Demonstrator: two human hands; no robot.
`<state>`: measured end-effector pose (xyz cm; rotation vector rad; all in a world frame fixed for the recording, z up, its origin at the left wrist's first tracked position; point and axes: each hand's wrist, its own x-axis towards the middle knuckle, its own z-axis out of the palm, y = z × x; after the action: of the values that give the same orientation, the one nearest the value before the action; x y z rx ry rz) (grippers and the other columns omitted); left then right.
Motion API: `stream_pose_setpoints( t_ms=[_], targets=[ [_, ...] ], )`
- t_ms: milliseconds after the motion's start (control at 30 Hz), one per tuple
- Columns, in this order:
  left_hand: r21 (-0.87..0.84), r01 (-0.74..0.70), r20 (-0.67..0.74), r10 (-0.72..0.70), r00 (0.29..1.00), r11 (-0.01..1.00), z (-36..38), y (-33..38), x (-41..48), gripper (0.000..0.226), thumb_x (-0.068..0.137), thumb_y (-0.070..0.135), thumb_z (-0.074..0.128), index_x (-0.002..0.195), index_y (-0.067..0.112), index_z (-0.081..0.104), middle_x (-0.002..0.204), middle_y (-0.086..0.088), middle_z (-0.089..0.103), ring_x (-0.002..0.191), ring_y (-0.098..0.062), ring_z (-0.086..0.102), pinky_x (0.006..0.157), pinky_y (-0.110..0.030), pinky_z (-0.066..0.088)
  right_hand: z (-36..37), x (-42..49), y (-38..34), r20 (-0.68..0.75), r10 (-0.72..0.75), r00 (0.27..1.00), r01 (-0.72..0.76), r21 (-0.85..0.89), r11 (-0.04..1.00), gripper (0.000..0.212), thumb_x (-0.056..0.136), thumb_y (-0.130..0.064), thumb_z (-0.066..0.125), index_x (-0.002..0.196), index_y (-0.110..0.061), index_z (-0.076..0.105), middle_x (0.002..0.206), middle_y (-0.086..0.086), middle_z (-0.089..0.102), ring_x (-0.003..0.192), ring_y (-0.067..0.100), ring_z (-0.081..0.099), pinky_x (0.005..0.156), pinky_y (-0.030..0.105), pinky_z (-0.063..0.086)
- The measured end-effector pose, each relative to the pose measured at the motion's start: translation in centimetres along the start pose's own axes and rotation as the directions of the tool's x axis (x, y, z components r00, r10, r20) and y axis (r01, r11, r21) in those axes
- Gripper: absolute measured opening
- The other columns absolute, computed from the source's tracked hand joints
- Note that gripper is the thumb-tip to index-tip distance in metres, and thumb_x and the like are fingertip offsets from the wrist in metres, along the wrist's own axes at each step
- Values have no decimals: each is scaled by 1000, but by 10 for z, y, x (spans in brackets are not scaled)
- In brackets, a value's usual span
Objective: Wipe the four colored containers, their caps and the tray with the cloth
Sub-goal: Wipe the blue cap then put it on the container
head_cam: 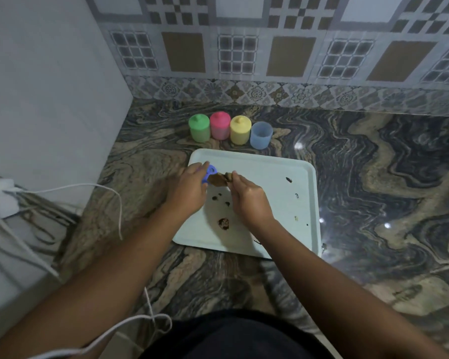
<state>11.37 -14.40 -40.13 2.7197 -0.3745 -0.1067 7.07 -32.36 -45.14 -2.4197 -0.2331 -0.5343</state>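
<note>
- Tray [290, 174]: smooth, pale, round-cornered; dark crumbs on it; lies on a glossy swirled stone countertop [373, 182].
- Left hand [189, 189]: fingers curled round the blue cap [211, 171], over the tray's 10 o'clock corner.
- Right hand [249, 200]: pinches a crumpled brown cloth [217, 179], touching the cap's 3 o'clock side.
- Row at 12 o'clock, running 9 to 3: upright cylindrical green container [199, 129], pink container [220, 126] and yellow container [240, 132], knob-capped; blue container [261, 136] uncapped.
</note>
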Motion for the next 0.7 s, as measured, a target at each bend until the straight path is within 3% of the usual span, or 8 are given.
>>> stream_pose_setpoints(
  t_ms=[100, 233, 333, 567, 633, 700],
  targets=[
    [7, -2, 12, 2, 1000, 1000, 14, -11, 8, 55, 91, 7, 55, 144, 21, 48, 146, -2, 50, 123, -35, 51, 97, -50, 48, 4, -3, -4, 33, 16, 999, -15, -45, 999, 41, 100, -14, 52, 136, 4, 60, 123, 20, 71, 86, 46, 72, 60, 50, 60],
    [76, 2, -30, 0, 1000, 997, 17, -13, 21, 46, 88, 6, 53, 130, 25, 62, 133, 2, 57, 115, -31, 55, 92, -49, 49, 7, -8, -8, 110, 14, 994, -3, -103, 995, 44, 95, -4, 60, 138, 5, 58, 123, 21, 70, 76, 46, 69, 51, 47, 57],
    [66, -5, -13, 6, 1000, 998, 13, -14, 28, 51, 85, 1, 56, 129, 26, 64, 126, 2, 59, 112, -28, 58, 92, -47, 49, 9, -9, -7, 139, 34, 990, -17, -124, 992, 48, 95, -4, 63, 142, 1, 54, 128, 18, 68, 80, 45, 69, 54, 45, 57],
    [40, -13, -20, 13, 1000, 999, 11, -17, 42, 23, 93, 15, 61, 112, 18, 74, 113, -8, 63, 106, -33, 59, 82, -44, 51, 5, -14, -5, 126, -20, 992, 36, -126, 991, 48, 95, -13, 53, 142, 0, 55, 134, 19, 65, 82, 47, 71, 54, 48, 59],
    [-5, 15, -42, -15, 999, 1000, 7, -16, 41, 18, 91, 13, 64, 105, 17, 75, 109, -10, 62, 105, -34, 58, 81, -41, 51, 1, -14, -3, 74, -20, 997, 27, -97, 995, 45, 96, -12, 54, 139, -1, 58, 131, 16, 68, 84, 45, 72, 54, 46, 59],
    [-110, 38, -108, -50, 993, 993, -2, -11, 38, 14, 91, 12, 66, 102, 16, 74, 113, -10, 60, 108, -31, 57, 85, -35, 47, -10, -9, -6, -88, 20, 996, -19, 9, 1000, 38, 100, -16, 53, 134, 0, 64, 125, 14, 73, 91, 39, 75, 66, 44, 63]
  ],
)
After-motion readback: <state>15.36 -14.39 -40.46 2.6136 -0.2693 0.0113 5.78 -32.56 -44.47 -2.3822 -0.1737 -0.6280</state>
